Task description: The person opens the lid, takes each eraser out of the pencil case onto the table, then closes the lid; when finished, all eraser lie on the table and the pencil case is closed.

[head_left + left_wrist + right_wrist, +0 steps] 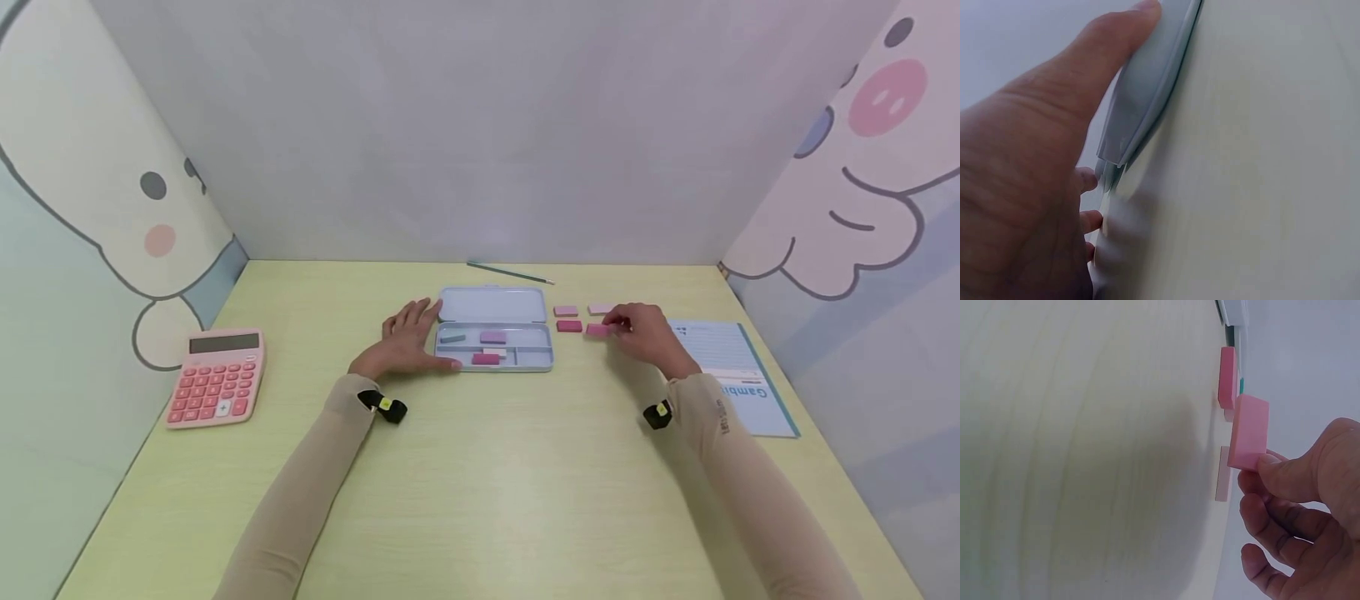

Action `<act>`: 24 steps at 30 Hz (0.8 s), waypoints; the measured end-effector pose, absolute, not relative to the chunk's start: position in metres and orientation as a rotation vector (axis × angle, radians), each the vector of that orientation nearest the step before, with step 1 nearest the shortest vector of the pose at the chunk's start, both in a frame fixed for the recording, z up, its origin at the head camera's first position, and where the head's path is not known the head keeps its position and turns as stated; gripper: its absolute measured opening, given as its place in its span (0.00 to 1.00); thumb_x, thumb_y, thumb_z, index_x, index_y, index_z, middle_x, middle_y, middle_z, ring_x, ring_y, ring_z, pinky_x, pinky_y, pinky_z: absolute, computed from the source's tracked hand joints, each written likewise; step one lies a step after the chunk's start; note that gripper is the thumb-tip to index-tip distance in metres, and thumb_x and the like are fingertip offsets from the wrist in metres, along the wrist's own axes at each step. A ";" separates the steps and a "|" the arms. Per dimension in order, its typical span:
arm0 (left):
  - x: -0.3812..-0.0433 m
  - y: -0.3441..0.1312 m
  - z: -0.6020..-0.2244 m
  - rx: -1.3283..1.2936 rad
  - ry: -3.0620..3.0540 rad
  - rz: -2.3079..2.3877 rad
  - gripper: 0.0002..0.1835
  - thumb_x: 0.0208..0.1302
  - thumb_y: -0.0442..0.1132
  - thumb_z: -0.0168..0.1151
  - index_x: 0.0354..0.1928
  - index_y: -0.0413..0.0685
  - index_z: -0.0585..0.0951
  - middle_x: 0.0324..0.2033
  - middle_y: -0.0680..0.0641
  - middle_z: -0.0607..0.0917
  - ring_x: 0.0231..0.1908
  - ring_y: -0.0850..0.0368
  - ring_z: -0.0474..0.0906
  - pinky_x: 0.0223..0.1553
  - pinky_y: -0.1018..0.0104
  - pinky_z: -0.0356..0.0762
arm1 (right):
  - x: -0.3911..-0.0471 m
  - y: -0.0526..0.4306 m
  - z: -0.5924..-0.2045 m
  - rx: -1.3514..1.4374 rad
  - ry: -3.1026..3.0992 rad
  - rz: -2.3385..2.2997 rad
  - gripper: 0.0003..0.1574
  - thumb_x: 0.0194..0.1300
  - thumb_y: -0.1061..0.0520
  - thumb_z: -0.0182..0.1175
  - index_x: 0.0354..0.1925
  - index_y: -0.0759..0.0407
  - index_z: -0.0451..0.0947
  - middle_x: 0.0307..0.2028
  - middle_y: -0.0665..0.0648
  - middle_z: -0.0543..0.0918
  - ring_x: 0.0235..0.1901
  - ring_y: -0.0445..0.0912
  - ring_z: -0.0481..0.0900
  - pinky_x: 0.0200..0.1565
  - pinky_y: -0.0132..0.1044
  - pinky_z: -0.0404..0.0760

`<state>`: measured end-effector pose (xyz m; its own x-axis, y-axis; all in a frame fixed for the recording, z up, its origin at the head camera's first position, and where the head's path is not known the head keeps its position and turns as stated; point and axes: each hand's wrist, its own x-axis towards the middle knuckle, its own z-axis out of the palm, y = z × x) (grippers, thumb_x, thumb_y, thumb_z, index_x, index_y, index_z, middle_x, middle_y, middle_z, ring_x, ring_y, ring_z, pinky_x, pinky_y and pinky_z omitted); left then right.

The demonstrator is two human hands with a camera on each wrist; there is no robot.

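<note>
An open pale blue pencil case [534, 357] lies mid-table with its lid [491, 305] folded back. Inside it are several small blocks, among them a lilac eraser [492, 337] and a dark pink eraser [485, 359]. My left hand [401, 343] rests at the case's left end, thumb on the front rim and fingers spread toward the lid. To the right of the case, my right hand [643, 332] pinches one end of a pink eraser [1251, 432] between thumb and index finger. Near it lie a deep pink eraser [569, 326], a light pink eraser [566, 311] and a paler eraser [600, 308].
Behind the case lies a thin green pencil [510, 272]. A pink calculator [217, 379] sits at the far left. On the right, a blue-and-white printed booklet [750, 392] lies partly under my right forearm. Pale walls with cartoon figures enclose the table's back and sides.
</note>
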<state>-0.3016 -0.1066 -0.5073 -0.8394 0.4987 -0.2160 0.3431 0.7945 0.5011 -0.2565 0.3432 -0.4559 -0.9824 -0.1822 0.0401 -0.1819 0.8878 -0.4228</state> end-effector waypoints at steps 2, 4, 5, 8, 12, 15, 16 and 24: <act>-0.302 -0.106 -0.508 0.633 2.640 0.649 0.73 0.55 0.79 0.69 0.89 0.59 0.36 0.88 0.44 0.36 0.88 0.39 0.28 0.83 0.30 0.33 | -0.260 0.348 -0.455 -0.276 3.039 -0.674 0.14 0.71 0.68 0.57 0.46 0.66 0.89 0.42 0.66 0.90 0.38 0.55 0.78 0.45 0.45 0.75; -0.303 -0.106 -0.509 0.628 2.637 0.656 0.73 0.55 0.79 0.69 0.89 0.59 0.37 0.88 0.44 0.36 0.88 0.39 0.28 0.83 0.31 0.32 | -0.263 0.353 -0.454 -0.257 3.022 -0.664 0.13 0.71 0.67 0.59 0.46 0.65 0.89 0.42 0.66 0.90 0.37 0.55 0.78 0.44 0.44 0.74; -0.303 -0.105 -0.509 0.630 2.637 0.659 0.73 0.55 0.79 0.69 0.89 0.59 0.37 0.88 0.44 0.36 0.88 0.39 0.28 0.83 0.31 0.32 | -0.265 0.356 -0.454 -0.258 3.016 -0.655 0.12 0.71 0.67 0.59 0.46 0.65 0.89 0.41 0.66 0.90 0.37 0.55 0.78 0.44 0.44 0.74; -0.302 -0.105 -0.508 0.640 2.642 0.654 0.73 0.56 0.79 0.69 0.89 0.58 0.37 0.88 0.43 0.37 0.88 0.38 0.28 0.83 0.31 0.33 | -0.271 0.361 -0.454 -0.260 2.999 -0.628 0.12 0.71 0.67 0.59 0.45 0.65 0.89 0.41 0.66 0.90 0.36 0.54 0.79 0.43 0.43 0.74; -0.300 -0.106 -0.506 0.646 2.651 0.648 0.72 0.57 0.78 0.69 0.89 0.59 0.37 0.89 0.43 0.37 0.88 0.38 0.29 0.82 0.30 0.33 | -0.279 0.364 -0.455 -0.270 2.977 -0.607 0.14 0.71 0.67 0.58 0.45 0.64 0.90 0.41 0.66 0.91 0.36 0.53 0.79 0.43 0.43 0.75; -0.300 -0.106 -0.506 0.644 2.649 0.650 0.72 0.57 0.78 0.69 0.89 0.60 0.37 0.89 0.44 0.37 0.88 0.39 0.29 0.83 0.30 0.33 | -0.282 0.365 -0.456 -0.258 2.956 -0.601 0.14 0.72 0.66 0.57 0.47 0.63 0.90 0.41 0.66 0.91 0.37 0.53 0.78 0.43 0.42 0.74; -0.300 -0.106 -0.507 0.644 2.648 0.650 0.72 0.57 0.78 0.69 0.89 0.60 0.37 0.89 0.44 0.36 0.88 0.39 0.29 0.83 0.30 0.33 | -0.283 0.366 -0.457 -0.255 2.950 -0.599 0.14 0.73 0.66 0.57 0.47 0.63 0.89 0.41 0.66 0.90 0.37 0.53 0.78 0.43 0.42 0.74; -0.301 -0.107 -0.507 0.644 2.647 0.646 0.72 0.57 0.78 0.69 0.89 0.59 0.36 0.89 0.44 0.36 0.88 0.39 0.28 0.83 0.30 0.33 | -0.285 0.364 -0.458 -0.228 2.901 -0.635 0.13 0.77 0.57 0.63 0.53 0.59 0.88 0.41 0.65 0.87 0.39 0.55 0.79 0.39 0.41 0.75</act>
<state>-0.3007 -0.1073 -0.5071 -0.8393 0.4997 -0.2140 0.3450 0.7939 0.5008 -0.2849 0.3636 -0.4585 -0.9751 -0.1827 -0.1261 -0.1133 0.8981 -0.4249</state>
